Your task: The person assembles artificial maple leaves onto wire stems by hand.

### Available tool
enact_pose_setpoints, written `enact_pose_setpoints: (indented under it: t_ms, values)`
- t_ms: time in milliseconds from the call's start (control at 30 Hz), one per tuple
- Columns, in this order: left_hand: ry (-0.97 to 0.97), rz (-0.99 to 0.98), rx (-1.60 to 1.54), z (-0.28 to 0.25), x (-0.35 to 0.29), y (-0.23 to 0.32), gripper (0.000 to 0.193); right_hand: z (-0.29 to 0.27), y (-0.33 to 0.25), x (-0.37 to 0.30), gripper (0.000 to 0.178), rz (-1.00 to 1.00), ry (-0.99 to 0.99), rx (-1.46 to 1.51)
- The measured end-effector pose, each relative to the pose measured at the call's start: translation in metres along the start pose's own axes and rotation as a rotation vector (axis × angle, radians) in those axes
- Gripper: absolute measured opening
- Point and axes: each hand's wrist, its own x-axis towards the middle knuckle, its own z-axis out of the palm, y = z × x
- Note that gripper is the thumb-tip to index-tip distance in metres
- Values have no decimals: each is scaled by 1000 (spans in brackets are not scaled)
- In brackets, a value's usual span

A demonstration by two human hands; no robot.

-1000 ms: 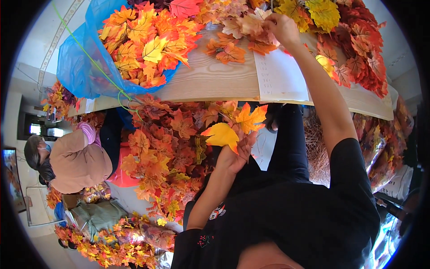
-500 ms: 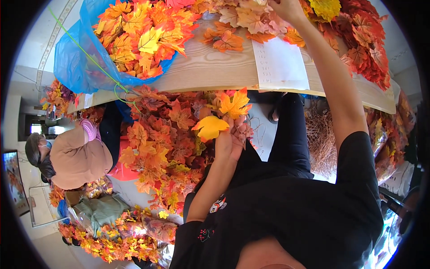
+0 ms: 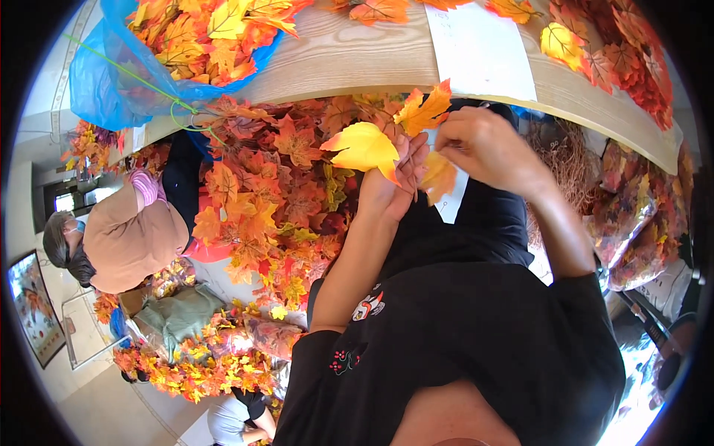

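My left hand [image 3: 394, 171] is closed around artificial maple leaves, partly hidden by its own fingers. A yellow leaf with orange tips [image 3: 366, 151] sticks out on its left, and an orange leaf [image 3: 425, 109] rises above the fingertips. Close on the right, my right hand [image 3: 487, 149] has thumb and fingers pinched together. A blurred pale orange leaf [image 3: 439, 178] hangs between the two hands, apparently from the right fingers. Both hands are above my lap, just below the table edge.
Ahead stands a wooden table [image 3: 349, 52] with a white paper [image 3: 483, 56], leaf piles and a blue plastic bag [image 3: 111, 89] of leaves. Heaped leaf garlands [image 3: 290, 149] hang on the left. Brown wiry stems [image 3: 561, 160] lie right. A person [image 3: 134, 238] sits at far left.
My right hand has come back from the leaves on the table to beside my left hand, bringing a pale orange leaf. The left hand's yellow leaf has tilted, and the view has shifted.
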Motion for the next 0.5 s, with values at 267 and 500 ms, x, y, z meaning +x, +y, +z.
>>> enact_pose_setpoints:
  t_ms: [267, 500]
  values:
    - [19, 112, 140, -2, -1, -14, 16, 63, -2, -21, 15, 462, 231, 857]
    - [3, 224, 211, 6, -3, -15, 15, 65, -2, -22, 16, 422, 295, 818]
